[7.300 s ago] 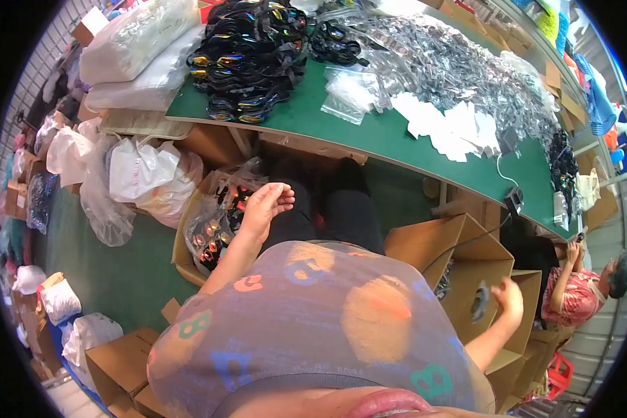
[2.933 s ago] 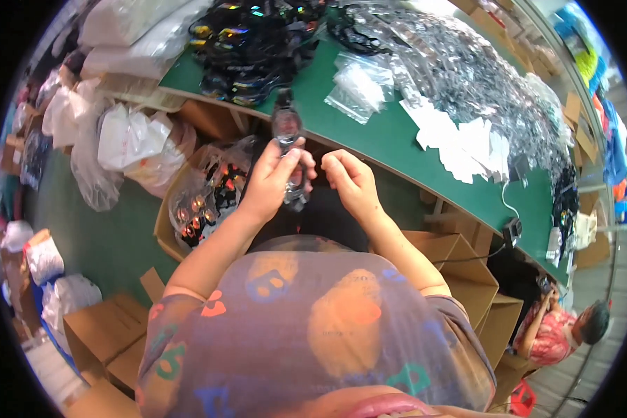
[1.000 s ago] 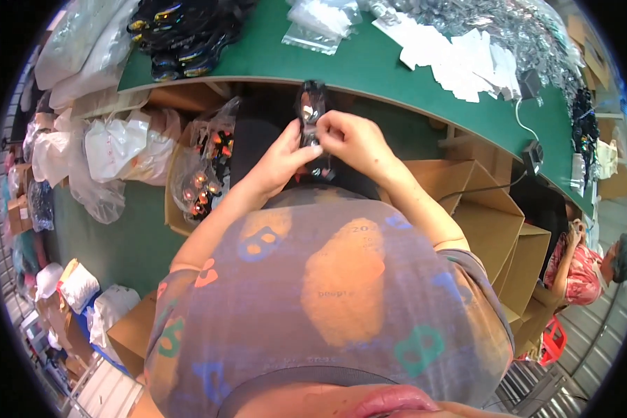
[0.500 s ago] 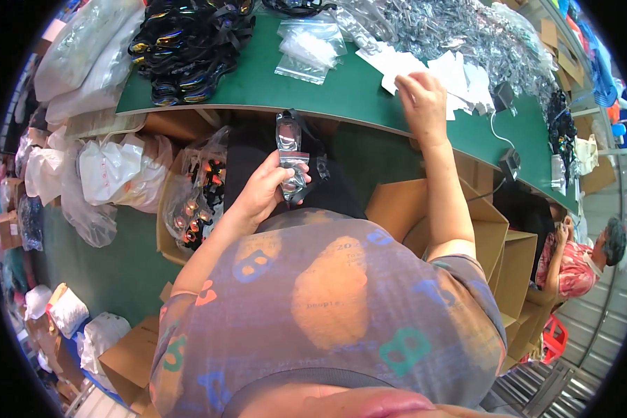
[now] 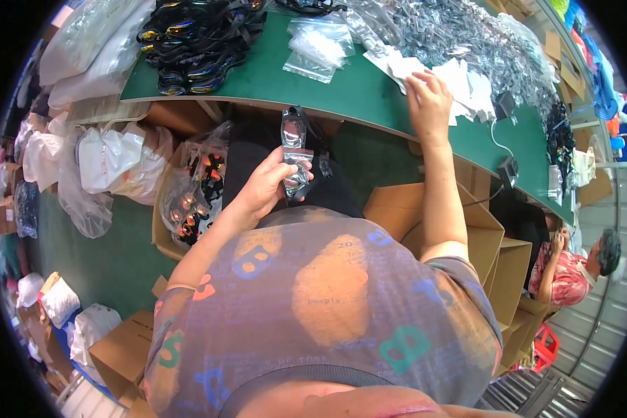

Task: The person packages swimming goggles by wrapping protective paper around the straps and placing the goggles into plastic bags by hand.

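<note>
My left hand (image 5: 263, 182) is closed around a pair of swimming goggles (image 5: 293, 130) with a dark strap, held upright over my lap. A small clear zip bag (image 5: 299, 155) lies across their lower part, under my thumb. At the table, my right hand (image 5: 430, 108) reaches onto a spread of white paper slips (image 5: 469, 85). Its fingers are bent and somewhat apart over the slips' left end; the fingertips are partly hidden, and no slip shows lifted in them.
Dark goggles (image 5: 200, 45) lie heaped at the table's left, beside flat zip bags (image 5: 318, 49). Clear goggle cases or packed pieces (image 5: 460, 31) pile up behind the slips. A black adapter (image 5: 507, 171) hangs at the table edge. Cardboard boxes (image 5: 460, 216) stand right; a co-worker (image 5: 564, 272) sits beyond.
My right hand's fingers have spread a little from a pinch and moved over the slips. My left hand still holds the goggles and bag. The whole view has shifted slightly.
</note>
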The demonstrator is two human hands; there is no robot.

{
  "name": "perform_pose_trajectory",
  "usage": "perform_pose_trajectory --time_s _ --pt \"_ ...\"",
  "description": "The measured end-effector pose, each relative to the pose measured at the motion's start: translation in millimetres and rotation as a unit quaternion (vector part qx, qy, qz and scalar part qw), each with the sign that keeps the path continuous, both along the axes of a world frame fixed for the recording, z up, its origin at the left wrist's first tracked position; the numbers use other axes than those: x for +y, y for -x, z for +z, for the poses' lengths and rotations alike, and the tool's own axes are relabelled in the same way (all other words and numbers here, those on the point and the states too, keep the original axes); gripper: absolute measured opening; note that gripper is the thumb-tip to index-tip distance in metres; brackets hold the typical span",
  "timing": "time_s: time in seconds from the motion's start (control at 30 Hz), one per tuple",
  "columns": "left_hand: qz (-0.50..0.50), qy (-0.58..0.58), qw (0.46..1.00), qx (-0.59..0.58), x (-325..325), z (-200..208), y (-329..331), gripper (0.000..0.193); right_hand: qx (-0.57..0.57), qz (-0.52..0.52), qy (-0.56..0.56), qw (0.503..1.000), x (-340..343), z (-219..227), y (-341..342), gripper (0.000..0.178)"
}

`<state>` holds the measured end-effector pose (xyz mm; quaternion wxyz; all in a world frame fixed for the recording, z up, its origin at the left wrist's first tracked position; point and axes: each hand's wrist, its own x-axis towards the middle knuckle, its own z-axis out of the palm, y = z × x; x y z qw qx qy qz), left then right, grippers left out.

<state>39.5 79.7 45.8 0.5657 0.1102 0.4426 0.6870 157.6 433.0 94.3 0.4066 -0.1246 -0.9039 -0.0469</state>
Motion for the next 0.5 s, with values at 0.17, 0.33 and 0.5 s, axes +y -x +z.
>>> perform_pose_trajectory --time_s 0.17,0.33,0.5 --pt "0.0 0.004 1.0 0.005 -3 -3 -2 0.04 0.076 0.035 0.17 0.982 -9 38 2 0.015" --pt "-0.004 -0.005 0.999 0.034 -3 -4 -3 0.039 0.08 -0.057 -0.063 0.993 24 54 -2 0.014" --pt "-0.004 -0.007 1.0 0.028 2 -2 -1 0.04 -0.118 -0.005 -0.082 0.99 32 31 13 0.021"
